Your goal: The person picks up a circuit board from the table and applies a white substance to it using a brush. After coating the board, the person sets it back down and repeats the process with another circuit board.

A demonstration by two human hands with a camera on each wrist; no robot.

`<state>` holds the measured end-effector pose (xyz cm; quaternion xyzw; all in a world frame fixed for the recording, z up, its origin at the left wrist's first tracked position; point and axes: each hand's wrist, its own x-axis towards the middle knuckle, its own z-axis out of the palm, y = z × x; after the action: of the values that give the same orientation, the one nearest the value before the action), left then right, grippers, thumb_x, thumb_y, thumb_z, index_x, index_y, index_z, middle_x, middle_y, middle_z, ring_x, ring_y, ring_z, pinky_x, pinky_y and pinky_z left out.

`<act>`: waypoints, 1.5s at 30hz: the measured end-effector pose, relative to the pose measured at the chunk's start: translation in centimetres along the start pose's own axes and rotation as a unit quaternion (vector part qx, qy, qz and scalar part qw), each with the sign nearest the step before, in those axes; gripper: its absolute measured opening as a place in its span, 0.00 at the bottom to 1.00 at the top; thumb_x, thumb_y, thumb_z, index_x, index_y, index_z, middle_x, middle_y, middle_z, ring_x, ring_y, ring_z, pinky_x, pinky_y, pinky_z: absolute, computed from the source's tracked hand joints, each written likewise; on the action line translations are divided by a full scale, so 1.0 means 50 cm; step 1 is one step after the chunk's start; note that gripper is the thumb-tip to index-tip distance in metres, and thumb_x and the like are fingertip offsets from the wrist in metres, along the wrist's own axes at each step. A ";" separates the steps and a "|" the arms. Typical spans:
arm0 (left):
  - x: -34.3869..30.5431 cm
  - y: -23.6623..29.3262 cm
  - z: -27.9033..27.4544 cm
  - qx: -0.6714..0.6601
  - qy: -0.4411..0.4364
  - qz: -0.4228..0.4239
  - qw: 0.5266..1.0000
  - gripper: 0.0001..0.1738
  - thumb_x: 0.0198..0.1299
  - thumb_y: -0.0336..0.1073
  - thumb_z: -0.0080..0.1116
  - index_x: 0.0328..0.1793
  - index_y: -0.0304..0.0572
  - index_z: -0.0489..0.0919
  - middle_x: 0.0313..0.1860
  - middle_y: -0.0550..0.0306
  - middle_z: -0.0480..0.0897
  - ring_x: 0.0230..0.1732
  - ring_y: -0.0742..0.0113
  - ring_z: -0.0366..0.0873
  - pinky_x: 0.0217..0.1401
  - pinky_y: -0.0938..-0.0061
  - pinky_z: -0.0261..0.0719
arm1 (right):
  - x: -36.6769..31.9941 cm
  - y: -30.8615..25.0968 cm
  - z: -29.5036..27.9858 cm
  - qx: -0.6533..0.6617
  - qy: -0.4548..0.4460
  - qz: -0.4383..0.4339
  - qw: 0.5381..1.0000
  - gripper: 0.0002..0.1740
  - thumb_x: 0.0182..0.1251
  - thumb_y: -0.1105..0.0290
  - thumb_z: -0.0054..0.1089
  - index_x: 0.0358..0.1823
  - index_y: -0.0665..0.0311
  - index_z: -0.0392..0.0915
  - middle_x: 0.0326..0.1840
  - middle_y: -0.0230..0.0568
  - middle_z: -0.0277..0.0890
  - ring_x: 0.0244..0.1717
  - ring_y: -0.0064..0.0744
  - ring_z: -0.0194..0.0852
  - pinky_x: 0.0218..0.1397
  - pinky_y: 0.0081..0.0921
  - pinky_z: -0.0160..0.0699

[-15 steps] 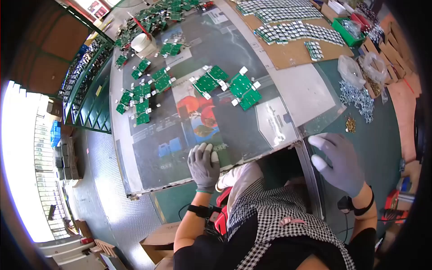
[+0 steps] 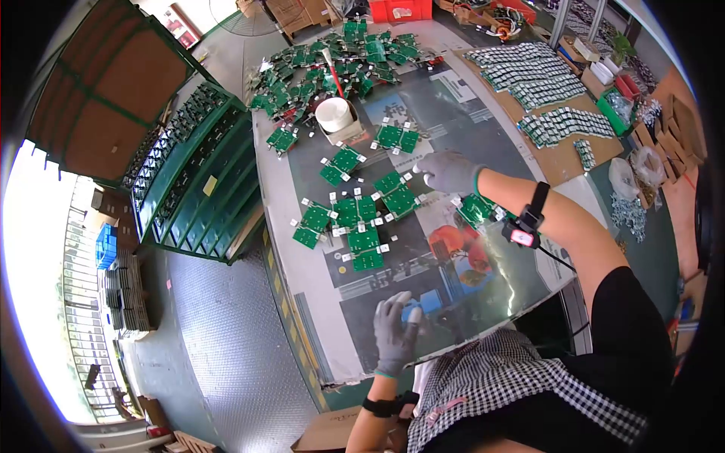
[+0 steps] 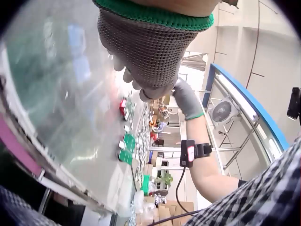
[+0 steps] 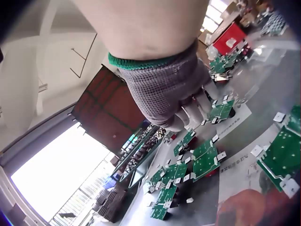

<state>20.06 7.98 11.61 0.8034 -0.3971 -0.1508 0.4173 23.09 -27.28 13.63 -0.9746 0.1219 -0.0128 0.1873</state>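
My right hand [image 2: 451,172], in a grey glove with pale fingertips, reaches out above the table with nothing showing in its grasp. In the head view its fingertips point left, just above a green circuit board [image 2: 396,195] with white tabs at its corners. The right wrist view shows the fingers [image 4: 190,113] angled down over several such boards. Under the right forearm, another circuit board [image 2: 476,210] is partly hidden. My left hand [image 2: 394,336], gloved alike, is at the table's front edge, its fingers loosely bent and holding nothing.
Joined circuit boards [image 2: 355,214] lie left of the middle. A white tub [image 2: 334,115] with a red-handled brush [image 2: 332,72] stands before a heap of boards [image 2: 294,87]. Rows of small white-topped pieces [image 2: 532,75] cover a brown board at right. A green rack [image 2: 204,174] borders the left.
My right hand has swung from beyond the table's right side to above the circuit boards. The head view has turned, and the boards appear lower and farther right. My left hand stays near the front edge.
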 end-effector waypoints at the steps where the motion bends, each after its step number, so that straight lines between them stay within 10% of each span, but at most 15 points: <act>1: -0.002 -0.031 -0.035 -0.017 0.035 -0.031 0.999 0.22 0.64 0.43 0.55 0.58 0.35 0.75 0.50 0.45 0.77 0.52 0.50 0.74 0.58 0.62 0.71 | 0.049 0.013 0.014 -0.010 -0.012 0.021 1.000 0.19 0.60 0.67 0.52 0.53 0.56 0.79 0.50 0.45 0.79 0.55 0.46 0.75 0.62 0.44 0.69; 4: 0.024 -0.076 -0.139 -0.024 0.096 -0.143 0.985 0.21 0.66 0.42 0.53 0.58 0.33 0.75 0.48 0.44 0.77 0.49 0.50 0.76 0.57 0.64 0.72 | 0.184 0.051 0.056 -0.017 -0.036 0.059 0.997 0.22 0.61 0.69 0.51 0.59 0.56 0.75 0.56 0.44 0.76 0.58 0.46 0.74 0.64 0.43 0.69; 11: 0.184 -0.156 -0.242 0.043 0.167 -0.108 0.979 0.21 0.69 0.42 0.50 0.58 0.32 0.76 0.51 0.44 0.79 0.52 0.51 0.77 0.58 0.65 0.71 | 0.256 0.165 0.161 -0.013 -0.056 0.028 0.998 0.21 0.65 0.68 0.51 0.60 0.56 0.73 0.59 0.43 0.72 0.58 0.47 0.74 0.61 0.40 0.72; 17: 0.231 -0.231 -0.231 -0.130 0.173 -0.278 0.936 0.27 0.70 0.45 0.47 0.68 0.34 0.69 0.63 0.46 0.74 0.64 0.59 0.70 0.67 0.68 0.65 | 0.152 0.136 -0.035 -0.199 -0.407 0.096 0.886 0.18 0.65 0.66 0.50 0.56 0.53 0.78 0.55 0.46 0.77 0.57 0.46 0.75 0.60 0.40 0.72; 22: 0.273 -0.338 -0.217 -0.306 0.184 -0.389 0.849 0.34 0.67 0.46 0.50 0.75 0.38 0.58 0.68 0.48 0.68 0.64 0.58 0.70 0.65 0.66 0.68 | 0.226 0.043 -0.013 0.034 -0.118 -0.021 0.992 0.19 0.64 0.65 0.47 0.56 0.53 0.79 0.55 0.48 0.77 0.57 0.48 0.75 0.62 0.41 0.70; 31: 0.378 -0.418 -0.168 -0.374 0.160 -0.355 0.842 0.20 0.66 0.29 0.52 0.65 0.42 0.67 0.49 0.55 0.79 0.43 0.70 0.79 0.40 0.78 0.79 | 0.460 -0.106 0.201 -0.067 -0.132 -0.099 0.984 0.18 0.66 0.55 0.48 0.50 0.51 0.81 0.57 0.43 0.73 0.59 0.46 0.72 0.60 0.46 0.71; 45: 0.273 -0.202 0.103 -0.399 0.011 -0.289 0.870 0.11 0.65 0.27 0.53 0.51 0.39 0.68 0.32 0.63 0.75 0.22 0.82 0.69 0.23 0.86 0.69 | -0.011 0.055 0.134 -0.096 -0.086 -0.018 0.991 0.12 0.62 0.55 0.51 0.37 0.49 0.81 0.39 0.35 0.75 0.48 0.38 0.74 0.57 0.43 0.67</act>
<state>30.99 -1.86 1.75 0.6487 -0.0487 -0.4010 0.6450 22.38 -27.22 6.39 -0.9877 0.0881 0.0795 0.1021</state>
